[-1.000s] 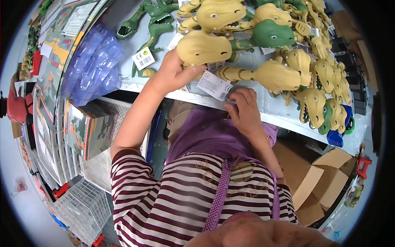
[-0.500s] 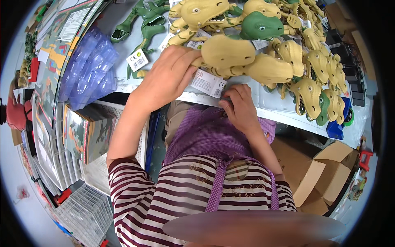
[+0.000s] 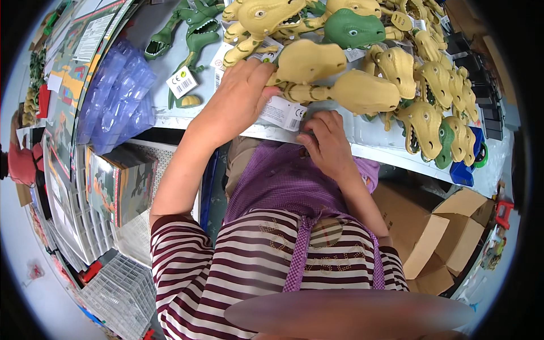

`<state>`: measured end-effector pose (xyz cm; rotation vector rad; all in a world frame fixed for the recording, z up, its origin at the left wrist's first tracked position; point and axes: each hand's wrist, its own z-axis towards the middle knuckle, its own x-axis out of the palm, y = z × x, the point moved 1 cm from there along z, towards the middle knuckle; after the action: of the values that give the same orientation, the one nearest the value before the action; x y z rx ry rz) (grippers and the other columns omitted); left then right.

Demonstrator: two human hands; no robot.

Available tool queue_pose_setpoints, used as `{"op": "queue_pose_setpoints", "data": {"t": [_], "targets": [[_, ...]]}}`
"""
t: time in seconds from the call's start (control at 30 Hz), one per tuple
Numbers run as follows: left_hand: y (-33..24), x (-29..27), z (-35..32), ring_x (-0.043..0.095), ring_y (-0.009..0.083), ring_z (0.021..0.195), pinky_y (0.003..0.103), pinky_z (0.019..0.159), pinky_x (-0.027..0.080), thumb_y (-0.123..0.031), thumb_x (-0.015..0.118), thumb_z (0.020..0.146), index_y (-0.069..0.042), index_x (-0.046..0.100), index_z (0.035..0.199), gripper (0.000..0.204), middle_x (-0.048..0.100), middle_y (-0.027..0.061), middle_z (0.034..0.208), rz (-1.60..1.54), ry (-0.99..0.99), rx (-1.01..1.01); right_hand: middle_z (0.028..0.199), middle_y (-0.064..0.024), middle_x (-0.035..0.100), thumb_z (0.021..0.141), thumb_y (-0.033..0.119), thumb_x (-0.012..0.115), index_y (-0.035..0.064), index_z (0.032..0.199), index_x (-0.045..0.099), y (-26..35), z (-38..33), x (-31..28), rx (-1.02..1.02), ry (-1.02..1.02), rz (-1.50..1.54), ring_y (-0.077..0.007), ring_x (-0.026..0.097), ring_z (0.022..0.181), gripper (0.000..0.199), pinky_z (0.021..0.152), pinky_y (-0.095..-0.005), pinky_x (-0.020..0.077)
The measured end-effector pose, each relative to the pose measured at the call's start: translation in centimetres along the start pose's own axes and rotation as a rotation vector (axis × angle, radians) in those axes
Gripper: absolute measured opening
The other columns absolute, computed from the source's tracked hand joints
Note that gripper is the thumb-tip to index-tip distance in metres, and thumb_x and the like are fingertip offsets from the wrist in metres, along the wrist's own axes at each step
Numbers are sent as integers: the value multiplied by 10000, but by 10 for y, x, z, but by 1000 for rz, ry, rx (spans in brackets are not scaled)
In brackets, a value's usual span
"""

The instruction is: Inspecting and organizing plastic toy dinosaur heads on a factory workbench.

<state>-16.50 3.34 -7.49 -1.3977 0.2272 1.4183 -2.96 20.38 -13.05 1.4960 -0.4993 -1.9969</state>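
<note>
My left hand (image 3: 238, 105) is closed round the narrow end of a tan toy dinosaur (image 3: 311, 61) at the front of the table, its thumb by a white hang tag (image 3: 280, 113). A second tan dinosaur head (image 3: 365, 92) lies just to the right, its striped neck running toward that hand. At the table's front edge, my right hand (image 3: 328, 144) is curled beside the tag, thumb against fingers. Whatever sits in that pinch is too small to make out. Behind the hands lie more tan dinosaurs (image 3: 266, 16) and a green dinosaur head (image 3: 354, 29).
Clear blue-tinted plastic packaging (image 3: 116, 93) is piled at the left, beside printed card sheets (image 3: 85, 51). Green dinosaurs (image 3: 201, 34) lie at the back left. More dinosaurs crowd the right, near a blue tape dispenser (image 3: 463, 173). An open cardboard box (image 3: 425, 243) stands below right.
The left thumb now shows against the toy by the tag, and the tag is tilted a little differently. The right hand has barely shifted. The table scene sits slightly further left in view.
</note>
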Motion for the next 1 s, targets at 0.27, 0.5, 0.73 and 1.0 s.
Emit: {"op": "queue_pose_setpoints", "data": {"t": [0.27,0.5,0.73,1.0], "targets": [[18,5,-8,468,383,973,428,861,386,-125,586,846,12,464,1113,324,509,189,1015,-94,-61,-75,1036,-139,494,794,148,653,30,926,551,-3,-6,5,29,-197,-32,-325,454,952,204,844,-410,379],[30,1,-21,433,387,1050,422,924,363,-177,527,894,8,434,1202,371,483,213,1106,-224,-66,-17,1105,-146,509,769,66,648,32,1038,578,-8,0,14,82,-264,-144,-339,461,1024,279,896,-416,373],[14,-7,-6,474,388,977,427,854,396,-155,546,879,16,471,1113,299,527,218,1008,-138,66,-39,1089,-143,523,740,26,650,36,1031,602,-10,-3,13,101,-241,-136,-339,471,1020,295,892,-414,380],[0,-7,2,490,403,934,441,823,402,-145,554,877,29,471,1066,270,542,217,980,-97,28,-202,1088,-131,527,740,20,645,43,1035,601,-7,-3,13,151,-208,-148,-332,474,1023,299,890,-405,383]]}}
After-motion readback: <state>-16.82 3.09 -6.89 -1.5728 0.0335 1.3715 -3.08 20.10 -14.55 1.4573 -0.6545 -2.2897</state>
